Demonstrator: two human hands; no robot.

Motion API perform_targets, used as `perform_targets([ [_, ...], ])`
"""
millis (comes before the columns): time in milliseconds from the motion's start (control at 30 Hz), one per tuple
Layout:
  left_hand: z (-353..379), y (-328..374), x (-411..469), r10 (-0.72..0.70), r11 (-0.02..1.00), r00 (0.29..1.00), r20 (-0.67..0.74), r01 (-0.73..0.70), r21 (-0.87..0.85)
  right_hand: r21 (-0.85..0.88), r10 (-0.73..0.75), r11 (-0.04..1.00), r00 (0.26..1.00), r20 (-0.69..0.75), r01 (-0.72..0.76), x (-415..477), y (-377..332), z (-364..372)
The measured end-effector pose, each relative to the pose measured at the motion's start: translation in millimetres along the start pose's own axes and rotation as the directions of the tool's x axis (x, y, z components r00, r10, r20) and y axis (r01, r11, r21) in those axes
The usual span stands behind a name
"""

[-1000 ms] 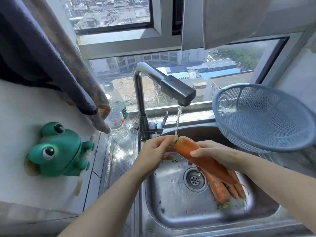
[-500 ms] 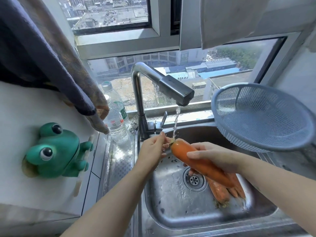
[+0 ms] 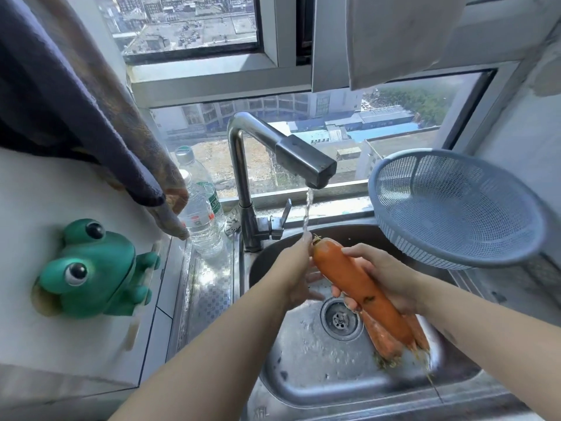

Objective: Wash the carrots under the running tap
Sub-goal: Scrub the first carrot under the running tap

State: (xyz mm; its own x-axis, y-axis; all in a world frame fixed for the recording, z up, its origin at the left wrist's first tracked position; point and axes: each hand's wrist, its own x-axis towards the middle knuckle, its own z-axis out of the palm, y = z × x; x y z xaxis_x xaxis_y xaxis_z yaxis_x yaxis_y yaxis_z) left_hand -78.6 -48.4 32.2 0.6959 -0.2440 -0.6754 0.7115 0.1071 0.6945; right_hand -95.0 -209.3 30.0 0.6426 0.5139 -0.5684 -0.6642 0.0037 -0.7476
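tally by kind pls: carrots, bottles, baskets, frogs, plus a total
carrots: 3 showing, 1 held and 2 under it in the sink; more may be hidden
bottles: 1
baskets: 1
frogs: 1
total: 6

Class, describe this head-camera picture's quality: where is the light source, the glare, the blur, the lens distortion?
Head view: daylight through the window backlights the tap; glare on the sink; the left hand looks blurred beside the sharp carrot; wide-angle lens bows the picture's edges.
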Motion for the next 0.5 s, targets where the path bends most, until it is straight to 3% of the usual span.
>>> perform_targets([
  [100, 4.5, -4.5, 3.3, -0.036, 0.958, 0.999, 0.042, 0.046, -0.284, 0.070, 0.039, 0.997, 0.998, 0.043, -0.042, 5.1, -1.5, 9.8],
  [200, -1.4, -14.4, 11.6, 0.061, 0.927, 0.997, -0.045, -0.073, -0.369, 0.102, 0.106, 0.989, 0.994, -0.007, -0.105, 22.2, -2.6, 18.8],
  [300, -9.1, -17.5, 10.1, 0.124, 0.938, 0.990, -0.073, -0.141, -0.316, 0.010, 0.071, 0.997, 0.991, -0.110, -0.070, 40.0, -4.6, 29.1],
  [400, -15.3, -18.1, 6.3, 0.197, 0.963, 0.980, -0.039, -0.200, -0.183, 0.178, 0.038, 0.983, 0.999, 0.016, -0.040, 41.2, -9.4, 41.4],
  [500, -17.0, -17.9, 1.0, 0.278, 0.960, 0.959, -0.052, -0.280, -0.023, 0.292, -0.061, 0.954, 0.998, -0.011, 0.062, 48.9, -11.2, 51.1],
])
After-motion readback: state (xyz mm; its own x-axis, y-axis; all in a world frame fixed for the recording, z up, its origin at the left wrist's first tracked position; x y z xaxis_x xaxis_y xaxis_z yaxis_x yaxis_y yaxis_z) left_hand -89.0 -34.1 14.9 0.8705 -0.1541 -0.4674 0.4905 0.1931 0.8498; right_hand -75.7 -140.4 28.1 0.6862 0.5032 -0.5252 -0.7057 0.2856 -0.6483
